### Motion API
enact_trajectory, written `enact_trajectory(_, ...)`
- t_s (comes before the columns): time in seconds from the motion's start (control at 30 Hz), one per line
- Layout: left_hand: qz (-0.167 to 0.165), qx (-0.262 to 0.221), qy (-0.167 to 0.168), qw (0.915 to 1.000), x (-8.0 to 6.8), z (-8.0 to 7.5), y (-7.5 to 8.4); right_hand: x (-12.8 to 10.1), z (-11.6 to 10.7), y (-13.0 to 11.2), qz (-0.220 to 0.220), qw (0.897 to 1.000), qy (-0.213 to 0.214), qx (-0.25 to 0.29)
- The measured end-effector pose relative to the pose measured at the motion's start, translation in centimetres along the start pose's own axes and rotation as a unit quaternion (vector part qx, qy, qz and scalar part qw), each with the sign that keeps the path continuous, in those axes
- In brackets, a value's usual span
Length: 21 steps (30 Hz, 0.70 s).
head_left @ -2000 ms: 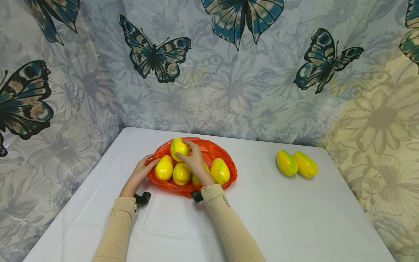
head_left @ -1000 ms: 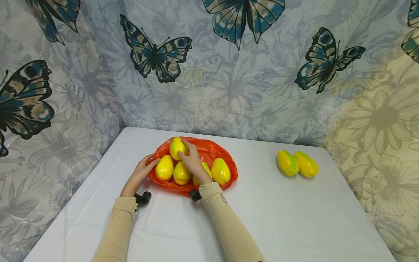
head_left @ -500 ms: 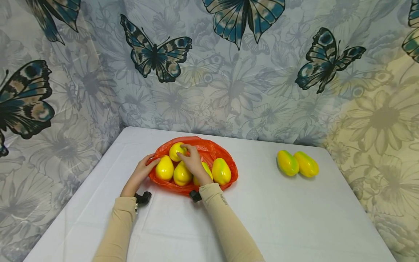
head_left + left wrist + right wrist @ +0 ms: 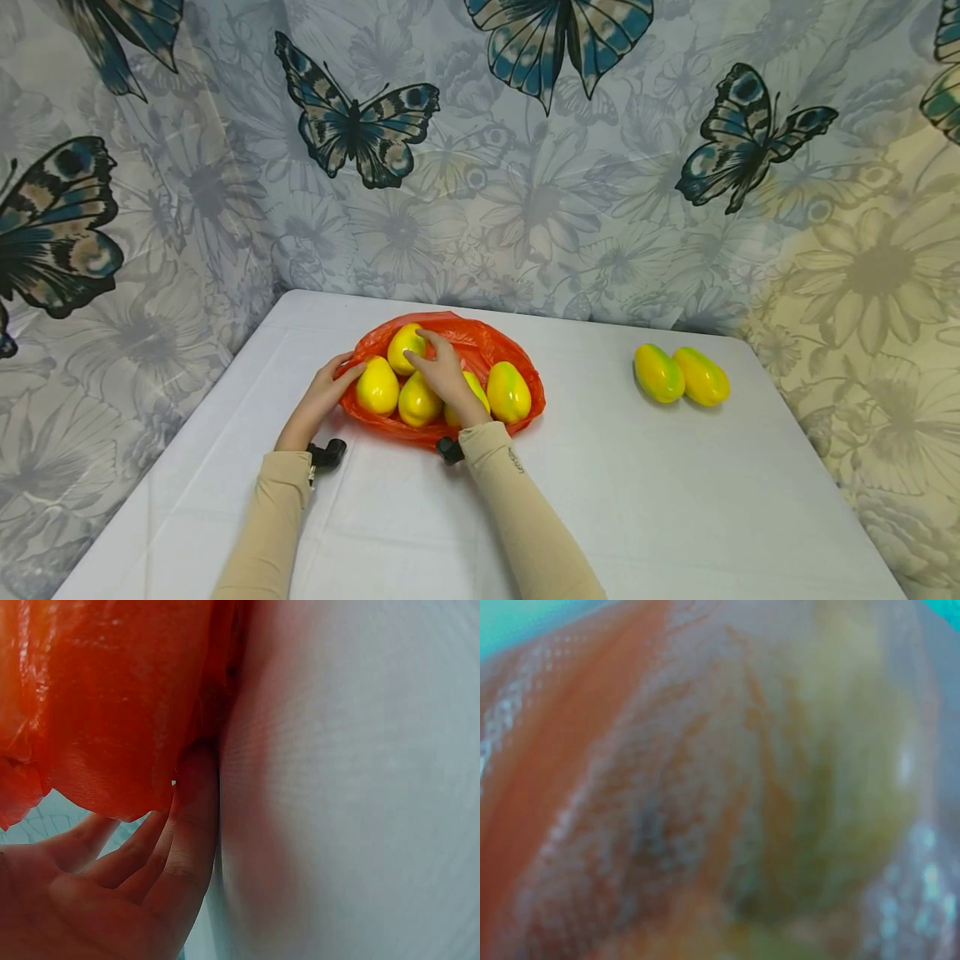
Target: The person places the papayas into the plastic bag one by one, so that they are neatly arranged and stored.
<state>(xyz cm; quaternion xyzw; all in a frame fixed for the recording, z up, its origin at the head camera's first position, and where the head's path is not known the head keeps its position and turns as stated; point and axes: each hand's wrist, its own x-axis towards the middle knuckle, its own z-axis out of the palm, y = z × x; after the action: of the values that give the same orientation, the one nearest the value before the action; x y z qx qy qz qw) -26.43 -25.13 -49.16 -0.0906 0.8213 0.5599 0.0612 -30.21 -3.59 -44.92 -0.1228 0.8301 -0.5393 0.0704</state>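
Observation:
A red plastic bag (image 4: 483, 337) lies spread wide on the table, with several glossy yellow mangoes in it. My right hand (image 4: 447, 377) reaches over the bag, thumb and fingers at the right side of the upper mango (image 4: 403, 350), pinching it. My left hand (image 4: 322, 396) holds the bag's left side, its thumb beside the left mango (image 4: 377, 387). In the left wrist view, the fingers (image 4: 184, 862) lie against the outside of the red plastic. Another mango (image 4: 420, 400) sits in front, and one partly hidden by my right wrist. The right wrist view is blurred.
Two yellow-green mangoes, a left one (image 4: 659, 373) and a right one (image 4: 701, 377), lie side by side at the table's right. A white cloth covers the table (image 4: 675, 492). Behind it hangs a butterfly-patterned curtain (image 4: 525, 200).
The upper mango in my right hand has tipped and come down a little in the bag, its green side turning away. My left hand has stayed at the bag's left side.

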Motion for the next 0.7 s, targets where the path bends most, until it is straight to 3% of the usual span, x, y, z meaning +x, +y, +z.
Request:
enact_trajectory(0.17,0.001,0.000,0.000,1.0000,-0.1,0.0,0.1,-0.1,-0.3,0.1,0.006,1.000,0.005,0.015)
enact_trajectory(0.4,0.005,-0.003,0.000,1.0000,0.0,-0.1,-0.1,-0.3,-1.0,0.2,-0.026,0.998,0.009,0.054)
enact_trajectory(0.7,0.004,-0.011,-0.007,0.9999,-0.1,0.0,0.0,-1.1,-2.6,0.1,-0.040,0.997,0.026,0.057)
